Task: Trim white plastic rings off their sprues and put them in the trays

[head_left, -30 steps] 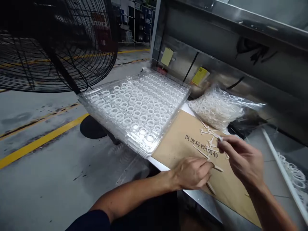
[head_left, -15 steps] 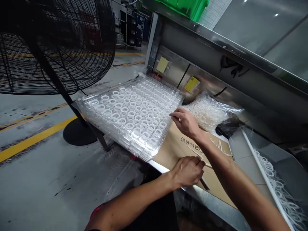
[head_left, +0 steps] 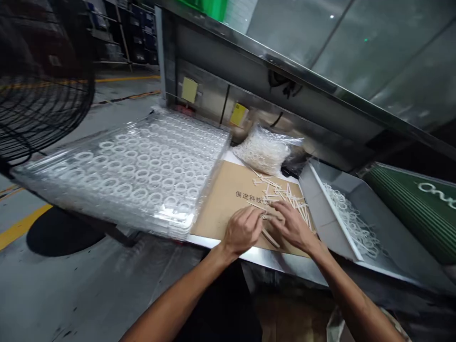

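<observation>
Brown cardboard (head_left: 217,204) covers the steel worktop (head_left: 256,256). Above it, the left hand (head_left: 242,231) and right hand (head_left: 292,227) meet, their fingers seemingly pinched on a pale plastic strip (head_left: 267,216), working at the loose strips (head_left: 281,194) lying at 1 o'clock. Clear trays of white rings (head_left: 121,171) sit at 10 o'clock, a bagged ring heap (head_left: 261,151) at 12.

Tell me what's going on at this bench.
A person has both hands, left and right, together over a pile of pale plastic sticks on a brown cardboard sheet. Stacked clear trays of white plastic rings lie to the left of the sheet. A clear bag of rings sits behind it, and loose rings lie in a grey metal bin to the right.
</observation>
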`<move>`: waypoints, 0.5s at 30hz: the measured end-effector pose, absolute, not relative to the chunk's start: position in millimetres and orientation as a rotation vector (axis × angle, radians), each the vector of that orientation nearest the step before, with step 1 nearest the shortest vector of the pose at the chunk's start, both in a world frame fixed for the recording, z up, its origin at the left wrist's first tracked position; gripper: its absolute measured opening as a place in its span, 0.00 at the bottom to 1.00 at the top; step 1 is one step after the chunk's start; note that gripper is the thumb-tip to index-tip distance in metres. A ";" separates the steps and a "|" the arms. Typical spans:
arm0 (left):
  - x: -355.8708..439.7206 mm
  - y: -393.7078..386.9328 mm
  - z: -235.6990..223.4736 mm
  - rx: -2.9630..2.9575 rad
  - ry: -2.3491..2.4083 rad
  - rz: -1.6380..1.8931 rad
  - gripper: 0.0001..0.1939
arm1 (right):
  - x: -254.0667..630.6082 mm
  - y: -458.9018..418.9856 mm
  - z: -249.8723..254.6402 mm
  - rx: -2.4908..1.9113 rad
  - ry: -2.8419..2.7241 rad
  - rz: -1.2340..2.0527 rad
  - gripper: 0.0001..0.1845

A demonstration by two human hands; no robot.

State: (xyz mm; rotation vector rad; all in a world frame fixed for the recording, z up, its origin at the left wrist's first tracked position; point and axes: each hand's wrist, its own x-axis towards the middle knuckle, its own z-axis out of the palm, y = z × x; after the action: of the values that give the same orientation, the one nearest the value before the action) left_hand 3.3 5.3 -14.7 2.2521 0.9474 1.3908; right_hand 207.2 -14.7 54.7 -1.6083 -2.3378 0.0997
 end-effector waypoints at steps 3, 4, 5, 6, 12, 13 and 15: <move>1.0 5.8 -13.2 2.215 0.942 1.419 0.12 | 211.3 -48.5 39.5 -1.645 -2.403 0.165 0.30; 0.3 5.8 -12.8 2.208 0.943 1.419 0.12 | 211.3 -54.3 36.0 -1.651 -2.416 0.175 0.34; -0.3 5.8 -12.6 2.204 0.946 1.415 0.12 | 211.6 -56.9 33.3 -1.654 -2.422 0.177 0.36; -0.8 5.9 -12.5 2.201 0.952 1.411 0.12 | 212.2 -56.4 31.5 -1.653 -2.426 0.173 0.38; -2.0 8.7 -9.3 2.224 1.048 1.373 0.11 | 224.1 -9.3 26.5 -1.620 -2.396 0.029 0.23; -2.1 8.5 -8.5 2.238 1.062 1.365 0.11 | 225.7 0.7 24.9 -1.626 -2.375 -0.004 0.22; -3.0 7.5 -7.1 2.264 1.098 1.353 0.11 | 227.7 18.0 20.3 -1.629 -2.338 -0.052 0.20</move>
State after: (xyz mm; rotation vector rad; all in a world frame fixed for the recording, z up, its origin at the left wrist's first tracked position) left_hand -3.0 7.5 -7.1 2.2640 1.0982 1.3534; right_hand 227.7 18.0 20.3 -1.6286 -2.3382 -0.0519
